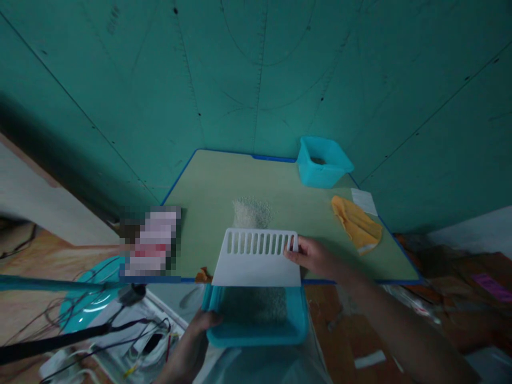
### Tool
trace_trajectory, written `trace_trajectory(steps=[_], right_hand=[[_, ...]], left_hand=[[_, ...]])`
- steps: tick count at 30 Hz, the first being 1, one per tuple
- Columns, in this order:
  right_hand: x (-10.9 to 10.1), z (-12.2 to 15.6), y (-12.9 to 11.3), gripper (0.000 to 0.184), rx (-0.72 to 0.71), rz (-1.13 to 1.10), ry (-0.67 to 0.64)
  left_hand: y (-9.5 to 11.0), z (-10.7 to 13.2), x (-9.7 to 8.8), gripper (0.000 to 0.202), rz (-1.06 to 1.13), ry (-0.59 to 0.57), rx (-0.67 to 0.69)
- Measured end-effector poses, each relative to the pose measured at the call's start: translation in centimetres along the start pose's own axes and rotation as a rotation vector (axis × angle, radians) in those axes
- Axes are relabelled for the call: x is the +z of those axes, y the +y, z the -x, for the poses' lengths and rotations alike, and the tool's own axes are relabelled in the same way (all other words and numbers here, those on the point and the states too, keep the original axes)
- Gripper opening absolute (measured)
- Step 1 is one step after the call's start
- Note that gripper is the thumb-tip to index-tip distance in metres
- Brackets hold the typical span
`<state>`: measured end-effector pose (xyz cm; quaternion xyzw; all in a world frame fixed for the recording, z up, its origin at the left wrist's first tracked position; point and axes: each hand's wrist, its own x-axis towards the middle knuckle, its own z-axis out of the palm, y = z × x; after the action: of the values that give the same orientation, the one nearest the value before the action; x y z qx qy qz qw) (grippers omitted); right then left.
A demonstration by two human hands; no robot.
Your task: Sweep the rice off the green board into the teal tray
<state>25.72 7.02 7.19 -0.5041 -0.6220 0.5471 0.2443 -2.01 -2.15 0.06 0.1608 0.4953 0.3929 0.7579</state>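
Note:
My right hand [306, 253] grips the right end of a white slotted plastic board [256, 269], with its fingers at the slots. The board's lower edge meets the far rim of a turquoise plastic bin [258, 338] at the table's front edge. My left hand [202, 322] holds the left side of this bin, its thumb over the rim. Pale grains lie on the bin's floor. Just beyond the board, a small heap of pale grains [248, 212] lies on the table [216, 178], its near part hidden by the board.
Another turquoise bin [322, 173] stands at the back right corner. A yellow cloth [356, 221] and a white paper [365, 201] lie at the right. A blurred-out pink item [154, 240] is at the left edge. Cables and a power strip [64, 362] lie below left.

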Motion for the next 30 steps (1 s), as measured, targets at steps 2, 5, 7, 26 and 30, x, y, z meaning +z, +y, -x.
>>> trace_trajectory(steps=[2, 5, 7, 26, 30], right_hand=[[-0.3, 0.0, 0.0, 0.025, -0.005, 0.009, 0.013], [-1.7, -0.8, 0.0, 0.031, -0.035, -0.036, 0.148], [-3.3, -1.8, 0.1, 0.036, -0.076, -0.155, 0.307], [-7.1, -8.6, 1.5, 0.017, 0.014, -0.378, 0.444], [-7.7, -11.4, 0.1, 0.013, -0.005, -0.359, 0.390]], left_hand=[[0.2, 0.1, 0.2, 0.013, 0.001, 0.010, -0.006], [0.1, 0.1, 0.1, 0.015, 0.010, 0.040, 0.011], [-0.2, -0.1, -0.4, 0.014, 0.004, 0.078, 0.000], [-1.0, -0.3, -1.5, 0.021, 0.094, 0.044, -0.019], [-0.3, -2.5, -2.7, 0.026, 0.027, 0.079, -0.025]])
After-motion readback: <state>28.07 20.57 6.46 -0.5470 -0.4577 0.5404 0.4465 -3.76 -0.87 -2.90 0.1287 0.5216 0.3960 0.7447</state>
